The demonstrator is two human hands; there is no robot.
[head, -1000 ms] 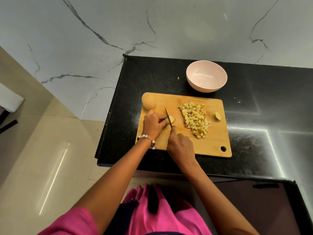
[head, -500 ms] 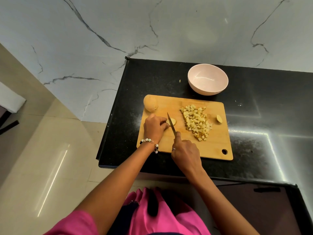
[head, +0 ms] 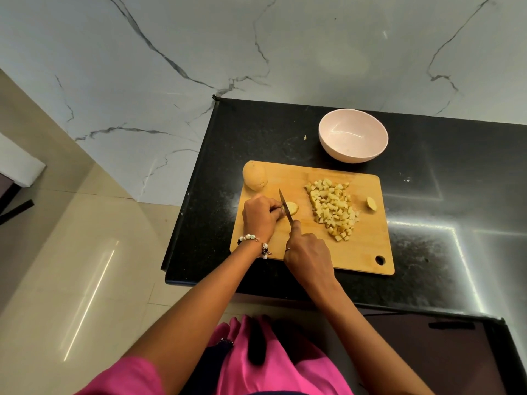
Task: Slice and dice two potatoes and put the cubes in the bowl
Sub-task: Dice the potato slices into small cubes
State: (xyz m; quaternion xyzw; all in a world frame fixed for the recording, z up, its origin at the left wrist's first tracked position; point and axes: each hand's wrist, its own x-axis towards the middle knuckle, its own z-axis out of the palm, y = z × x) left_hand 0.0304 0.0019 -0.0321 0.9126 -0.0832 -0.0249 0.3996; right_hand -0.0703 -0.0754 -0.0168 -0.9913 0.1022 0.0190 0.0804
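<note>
A wooden cutting board point(head: 368, 252) lies on the black counter. My left hand point(head: 260, 216) pins a small potato piece point(head: 292, 208) to the board. My right hand point(head: 309, 252) grips a knife point(head: 285, 205), its blade standing just left of the piece's exposed end. A pile of potato cubes point(head: 332, 208) sits to the right, with a potato end piece point(head: 371, 203) beyond it. A whole potato point(head: 254, 176) rests at the board's far left corner. The pink bowl point(head: 353, 135) behind the board holds nothing.
The black counter point(head: 442, 223) ends at its left edge just beside the board and at its front edge under my wrists. A small potato scrap point(head: 305, 137) lies left of the bowl. A marble wall rises behind.
The knife has slid back toward me along the potato piece in a slicing stroke. My left hand stays on the piece.
</note>
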